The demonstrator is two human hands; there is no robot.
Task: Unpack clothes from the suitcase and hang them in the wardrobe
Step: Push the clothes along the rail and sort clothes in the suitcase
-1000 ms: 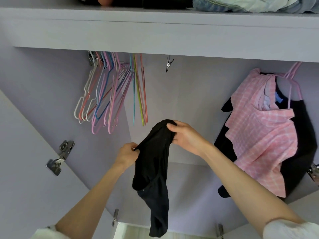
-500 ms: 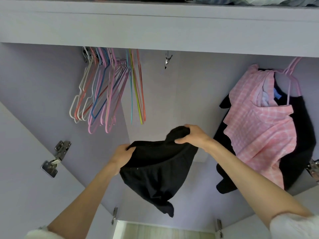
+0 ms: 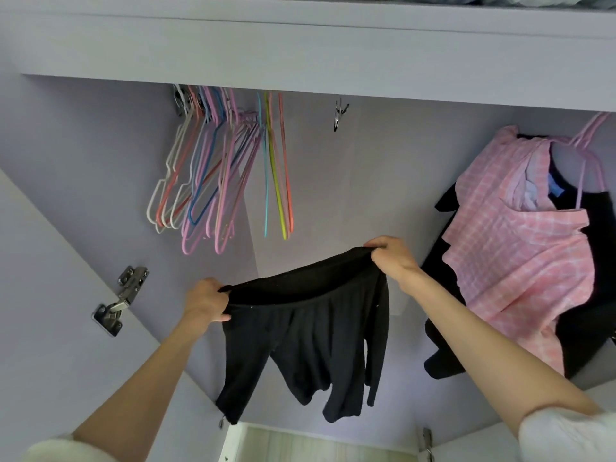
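Observation:
A pair of black shorts (image 3: 310,341) hangs stretched between my hands inside the lilac wardrobe (image 3: 383,181). My left hand (image 3: 206,301) grips the left end of the waistband, and my right hand (image 3: 391,258) grips the right end, held a little higher. Both legs of the shorts dangle below. Several empty coloured wire hangers (image 3: 213,181) hang in a bunch above and to the left of my hands. The suitcase is out of view.
A pink checked shirt (image 3: 520,261) over a black garment (image 3: 440,328) hangs at the right on a pink hanger. A metal clip (image 3: 340,116) dangles under the shelf (image 3: 300,51), which carries folded clothes. A door hinge (image 3: 120,301) sits on the left panel.
My hands have drawn apart, the right one rising to the right, and the bunched black garment has opened out into shorts stretched by the waistband.

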